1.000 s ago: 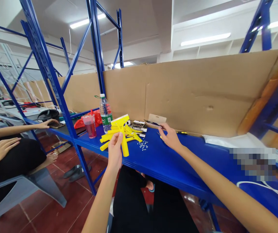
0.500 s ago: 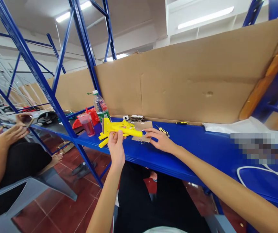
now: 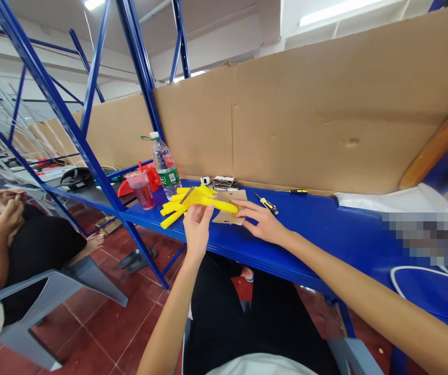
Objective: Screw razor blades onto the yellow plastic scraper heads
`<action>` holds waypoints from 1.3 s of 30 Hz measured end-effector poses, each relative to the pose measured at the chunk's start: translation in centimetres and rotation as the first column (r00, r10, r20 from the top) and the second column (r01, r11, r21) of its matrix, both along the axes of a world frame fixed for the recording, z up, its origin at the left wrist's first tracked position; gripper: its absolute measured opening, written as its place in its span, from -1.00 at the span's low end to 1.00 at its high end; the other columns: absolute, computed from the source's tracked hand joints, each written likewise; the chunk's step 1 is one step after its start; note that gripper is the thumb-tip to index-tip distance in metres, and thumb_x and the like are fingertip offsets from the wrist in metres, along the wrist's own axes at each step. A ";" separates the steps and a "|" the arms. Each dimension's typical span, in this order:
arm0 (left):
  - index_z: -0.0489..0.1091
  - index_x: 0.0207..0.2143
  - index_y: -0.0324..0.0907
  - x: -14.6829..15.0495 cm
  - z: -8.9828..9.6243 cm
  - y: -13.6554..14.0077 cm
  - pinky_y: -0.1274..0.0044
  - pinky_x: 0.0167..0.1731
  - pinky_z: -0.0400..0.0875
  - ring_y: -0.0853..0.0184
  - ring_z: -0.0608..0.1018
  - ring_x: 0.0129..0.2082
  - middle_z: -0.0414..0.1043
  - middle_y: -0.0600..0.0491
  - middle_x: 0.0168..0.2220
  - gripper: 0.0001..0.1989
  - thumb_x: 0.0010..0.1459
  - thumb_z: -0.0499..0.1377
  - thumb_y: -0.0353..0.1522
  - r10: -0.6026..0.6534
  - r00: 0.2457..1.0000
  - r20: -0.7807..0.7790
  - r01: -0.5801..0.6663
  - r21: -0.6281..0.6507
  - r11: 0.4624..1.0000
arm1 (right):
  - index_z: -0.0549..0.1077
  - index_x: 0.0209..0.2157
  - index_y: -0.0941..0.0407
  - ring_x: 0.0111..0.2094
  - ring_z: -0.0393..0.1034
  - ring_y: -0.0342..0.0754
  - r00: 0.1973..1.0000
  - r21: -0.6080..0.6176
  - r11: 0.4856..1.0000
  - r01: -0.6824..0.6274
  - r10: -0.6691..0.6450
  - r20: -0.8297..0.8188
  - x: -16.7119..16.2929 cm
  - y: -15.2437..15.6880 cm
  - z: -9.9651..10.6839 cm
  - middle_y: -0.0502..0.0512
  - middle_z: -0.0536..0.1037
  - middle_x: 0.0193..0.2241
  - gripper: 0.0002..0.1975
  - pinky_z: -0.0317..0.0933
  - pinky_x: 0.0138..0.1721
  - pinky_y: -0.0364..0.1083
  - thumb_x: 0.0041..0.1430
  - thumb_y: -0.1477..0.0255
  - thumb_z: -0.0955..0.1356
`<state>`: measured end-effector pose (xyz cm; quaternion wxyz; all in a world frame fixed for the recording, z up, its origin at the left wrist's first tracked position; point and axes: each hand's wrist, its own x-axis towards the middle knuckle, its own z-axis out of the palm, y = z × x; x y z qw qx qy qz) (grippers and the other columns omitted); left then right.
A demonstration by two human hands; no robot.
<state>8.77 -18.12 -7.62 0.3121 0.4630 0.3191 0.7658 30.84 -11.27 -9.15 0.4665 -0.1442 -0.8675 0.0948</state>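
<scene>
Black trousers (image 3: 224, 317): bottom centre of the frame, nearest to me, knees under the bench edge.
Left hand (image 3: 197, 229): at the centre, closed around the yellow tool, thumb on top.
Right hand (image 3: 266, 223): right of centre, fingers loosely bent at the handle's end; I can't tell whether they pinch it.
Yellow tool (image 3: 223, 205): mid-frame above the bench, wide head to the left, handle pointing right.
Blue bench (image 3: 306, 229): crosses the middle of the frame.
Brown card (image 3: 227, 216): lies beneath the tool's handle, partly hidden by it.
Yellow tool pile (image 3: 172, 212): left of centre, just beyond the left hand.
Screwdriver (image 3: 269, 205): beyond the right hand, yellow and black handle.
Drink cup (image 3: 141, 190): left of the pile, red straw in it.
Water bottle (image 3: 166, 169): just right of the cup, green label, white cap.
Second screwdriver (image 3: 298, 191): farther back, beside the cardboard.
Cardboard wall (image 3: 294, 114): behind everything on the bench, filling the upper right.
</scene>
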 end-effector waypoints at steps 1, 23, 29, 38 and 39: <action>0.50 -0.19 -0.12 -0.1 0.0 0.0 0.31 0.24 0.54 0.08 0.71 0.16 0.72 -0.09 -0.03 -0.63 0.20 0.54 -0.12 -0.001 1.000 -0.007 0.001 0.007 1.000 | 0.65 -0.04 -0.02 0.39 0.50 0.20 1.000 0.012 1.000 -0.001 0.001 -0.003 0.0 -0.1 0.0 0.21 0.54 0.40 -0.77 0.45 0.36 0.33 0.44 0.53 0.37; 0.49 -0.28 -0.17 1.3 1.0 -1.5 0.32 -0.06 0.65 0.07 0.77 -0.09 0.74 -0.09 -0.12 -0.49 -0.11 0.67 -0.16 -0.236 0.940 0.248 0.300 -0.267 0.916 | 0.43 -0.20 -0.04 -0.45 0.47 -0.03 0.958 -0.658 0.718 -0.227 0.045 -0.282 -2.5 -3.7 0.9 -0.03 0.53 -0.37 -0.56 0.49 -0.47 -0.02 0.38 -0.12 0.46; 0.40 -0.31 -0.15 1.4 0.8 -1.3 0.36 -0.15 0.67 0.09 0.75 -0.09 0.72 -0.09 -0.03 -0.43 -0.09 0.67 -0.10 -0.269 0.931 0.246 0.340 -0.317 0.886 | 0.44 -0.11 -0.05 -0.41 0.60 -0.01 0.912 -0.777 0.496 -0.388 0.085 -0.401 -3.1 -4.1 1.3 -0.03 0.65 -0.29 -0.53 0.60 -0.41 0.00 0.25 -0.04 0.59; 0.63 -0.16 -0.21 0.9 0.5 -0.6 0.42 -0.06 0.61 0.13 0.73 -0.05 0.72 -0.12 -0.06 -0.45 0.06 0.58 0.03 -0.261 0.959 0.113 0.283 -0.284 0.916 | 0.48 -0.11 -0.03 -0.36 0.59 -0.02 0.905 -0.776 0.487 -0.400 0.076 -0.419 -3.0 -3.9 1.5 -0.04 0.64 -0.27 -0.44 0.58 -0.39 -0.04 0.01 0.17 0.73; 0.64 -0.12 -0.21 0.5 0.5 -0.4 0.41 -0.03 0.61 0.14 0.73 -0.05 0.72 -0.13 -0.06 -0.44 0.08 0.57 0.04 -0.245 0.961 0.125 0.271 -0.271 0.924 | 0.49 -0.13 -0.02 -0.35 0.58 -0.03 0.906 -0.769 0.505 -0.393 0.071 -0.417 -3.0 -3.9 1.5 -0.05 0.63 -0.28 -0.46 0.58 -0.37 -0.04 0.00 0.17 0.74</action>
